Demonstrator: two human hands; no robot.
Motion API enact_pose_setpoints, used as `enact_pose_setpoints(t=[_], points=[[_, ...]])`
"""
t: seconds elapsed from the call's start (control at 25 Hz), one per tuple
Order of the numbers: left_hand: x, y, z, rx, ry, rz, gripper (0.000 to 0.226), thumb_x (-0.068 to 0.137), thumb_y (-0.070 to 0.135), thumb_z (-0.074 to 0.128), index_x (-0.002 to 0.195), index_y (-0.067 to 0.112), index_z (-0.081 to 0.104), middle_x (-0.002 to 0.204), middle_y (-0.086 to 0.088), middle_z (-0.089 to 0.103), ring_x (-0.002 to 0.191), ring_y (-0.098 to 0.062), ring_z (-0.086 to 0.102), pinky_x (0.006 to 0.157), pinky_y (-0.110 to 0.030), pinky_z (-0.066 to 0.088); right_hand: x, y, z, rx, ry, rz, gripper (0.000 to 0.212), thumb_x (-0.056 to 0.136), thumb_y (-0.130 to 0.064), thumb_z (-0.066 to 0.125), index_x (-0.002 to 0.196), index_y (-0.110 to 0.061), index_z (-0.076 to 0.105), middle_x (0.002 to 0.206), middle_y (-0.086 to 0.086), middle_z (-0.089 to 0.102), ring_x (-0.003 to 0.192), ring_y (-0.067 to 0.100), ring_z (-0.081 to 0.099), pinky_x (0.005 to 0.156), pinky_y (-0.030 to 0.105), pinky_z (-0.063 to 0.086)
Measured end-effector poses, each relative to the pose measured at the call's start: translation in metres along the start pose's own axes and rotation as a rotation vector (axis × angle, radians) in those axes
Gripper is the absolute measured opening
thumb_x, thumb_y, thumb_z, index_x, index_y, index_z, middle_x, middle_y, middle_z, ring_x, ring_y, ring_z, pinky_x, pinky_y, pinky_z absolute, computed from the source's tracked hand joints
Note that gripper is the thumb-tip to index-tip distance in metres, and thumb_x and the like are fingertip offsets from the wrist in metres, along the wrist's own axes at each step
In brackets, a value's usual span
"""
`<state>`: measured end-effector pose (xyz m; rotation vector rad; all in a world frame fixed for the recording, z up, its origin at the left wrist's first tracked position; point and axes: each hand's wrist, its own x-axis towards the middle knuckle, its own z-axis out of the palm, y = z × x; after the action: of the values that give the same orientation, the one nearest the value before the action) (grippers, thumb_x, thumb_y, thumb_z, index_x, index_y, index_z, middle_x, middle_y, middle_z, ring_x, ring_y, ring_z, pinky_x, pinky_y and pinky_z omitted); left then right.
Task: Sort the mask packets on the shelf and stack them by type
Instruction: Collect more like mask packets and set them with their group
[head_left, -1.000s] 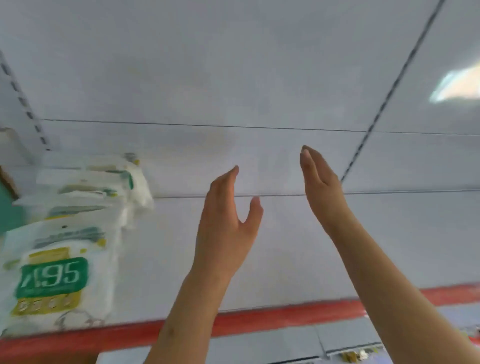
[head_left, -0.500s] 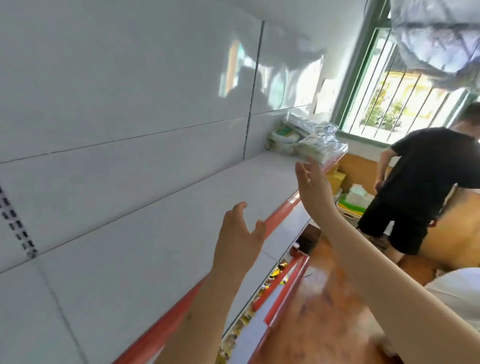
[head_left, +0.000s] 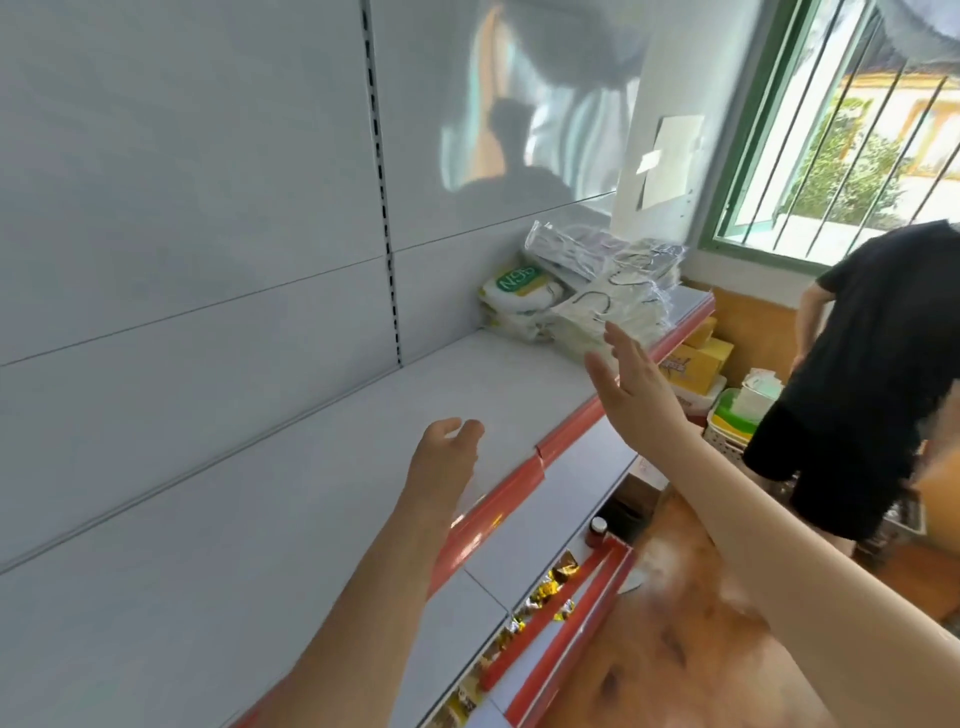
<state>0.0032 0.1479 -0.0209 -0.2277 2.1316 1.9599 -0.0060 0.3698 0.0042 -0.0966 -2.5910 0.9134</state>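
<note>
Here, both hands are holding nothing: left hand (head_left: 441, 457) is hovering over the shelf (head_left: 322, 467), fingers loosely curled; right hand (head_left: 631, 387) is reaching flat-fingered near the packets (head_left: 597, 301).

Both hands raised, empty, over the shelf (head_left: 311, 467).
Right hand (head_left: 631, 384) near the mask packets (head_left: 597, 291); left hand (head_left: 444, 462) loosely curled.

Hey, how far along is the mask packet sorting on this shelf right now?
Little looks done: the mask packets lie in one mixed heap at the far end of the shelf, an N95 packet beside clear-wrapped ones. Nothing is in hand; the left hand hovers over the bare shelf and the right hand reaches toward the heap, both holding nothing. Separating and stacking by type remains.
</note>
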Motion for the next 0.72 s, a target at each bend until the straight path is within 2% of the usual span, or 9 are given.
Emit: enact_pose_setpoints(t=[0.08, 0.16, 0.28, 0.36, 0.48, 0.56, 0.64, 0.72], points=[[0.03, 0.006, 0.013, -0.074, 0.0, -0.025, 0.023, 0.079, 0.039, 0.06, 0.087, 0.017, 0.057, 0.086, -0.004, 0.055, 0.089, -0.026, 0.057, 0.089, -0.034, 0.046, 0.031, 0.011, 0.002, -0.043, -0.041, -0.015, 0.066, 0.102, -0.053, 0.033, 0.157, -0.018, 0.022, 0.16, 0.007, 0.03, 0.146, 0.025, 0.03, 0.117, 0.043, 0.026], [0.063, 0.015, 0.032, -0.173, -0.004, -0.068, 0.023, 0.093, 0.029, 0.059, 0.075, 0.02, 0.048, 0.081, -0.005, 0.047, 0.089, -0.023, 0.047, 0.081, -0.034, 0.04, 0.07, 0.022, 0.004, -0.089, -0.075, -0.054, 0.065, 0.102, -0.056, 0.031, 0.155, -0.018, 0.028, 0.158, 0.008, 0.033, 0.144, 0.027, 0.033, 0.115, 0.044, 0.029], [0.121, 0.034, 0.053, -0.293, 0.007, -0.129, 0.024, 0.097, 0.031, 0.058, 0.081, 0.016, 0.05, 0.086, -0.007, 0.052, 0.092, -0.024, 0.053, 0.078, -0.029, 0.048, 0.131, 0.041, 0.013, -0.168, -0.091, -0.162, 0.06, 0.099, -0.057, 0.033, 0.145, -0.021, 0.047, 0.148, 0.006, 0.047, 0.135, 0.029, 0.044, 0.112, 0.046, 0.037], [0.162, 0.047, 0.064, -0.377, 0.013, -0.155, 0.027, 0.095, 0.037, 0.063, 0.087, 0.013, 0.052, 0.098, -0.011, 0.053, 0.096, -0.025, 0.057, 0.088, -0.032, 0.052, 0.176, 0.053, 0.021, -0.241, -0.119, -0.205, 0.048, 0.1, -0.048, 0.042, 0.141, -0.025, 0.053, 0.144, 0.002, 0.052, 0.128, 0.027, 0.051, 0.107, 0.043, 0.042], [0.219, 0.067, 0.084, -0.405, 0.044, -0.194, 0.046, 0.089, 0.046, 0.069, 0.108, 0.007, 0.054, 0.112, -0.016, 0.057, 0.108, -0.029, 0.062, 0.095, -0.035, 0.053, 0.234, 0.061, 0.03, -0.321, -0.257, -0.239, 0.044, 0.101, -0.038, 0.048, 0.142, -0.023, 0.052, 0.139, 0.004, 0.055, 0.121, 0.025, 0.056, 0.103, 0.038, 0.044], [0.251, 0.081, 0.099, -0.418, 0.08, -0.205, 0.045, 0.091, 0.044, 0.067, 0.114, 0.009, 0.051, 0.105, -0.013, 0.057, 0.103, -0.028, 0.06, 0.095, -0.036, 0.051, 0.263, 0.066, 0.04, -0.346, -0.351, -0.271, 0.044, 0.102, -0.034, 0.048, 0.144, -0.022, 0.049, 0.139, 0.006, 0.055, 0.121, 0.026, 0.056, 0.103, 0.036, 0.042], [0.275, 0.091, 0.114, -0.479, 0.092, -0.229, 0.034, 0.093, 0.04, 0.066, 0.103, 0.009, 0.054, 0.092, -0.01, 0.058, 0.088, -0.023, 0.06, 0.086, -0.034, 0.052, 0.288, 0.073, 0.053, -0.37, -0.407, -0.289, 0.044, 0.103, -0.03, 0.045, 0.145, -0.021, 0.047, 0.141, 0.006, 0.054, 0.124, 0.027, 0.054, 0.103, 0.035, 0.042], [0.288, 0.095, 0.122, -0.606, 0.076, -0.27, 0.028, 0.093, 0.035, 0.068, 0.094, 0.009, 0.056, 0.086, -0.013, 0.061, 0.076, -0.024, 0.062, 0.068, -0.033, 0.055, 0.302, 0.077, 0.065, -0.385, -0.418, -0.268, 0.04, 0.102, -0.026, 0.042, 0.14, -0.015, 0.051, 0.131, 0.011, 0.061, 0.113, 0.029, 0.06, 0.093, 0.036, 0.049]])
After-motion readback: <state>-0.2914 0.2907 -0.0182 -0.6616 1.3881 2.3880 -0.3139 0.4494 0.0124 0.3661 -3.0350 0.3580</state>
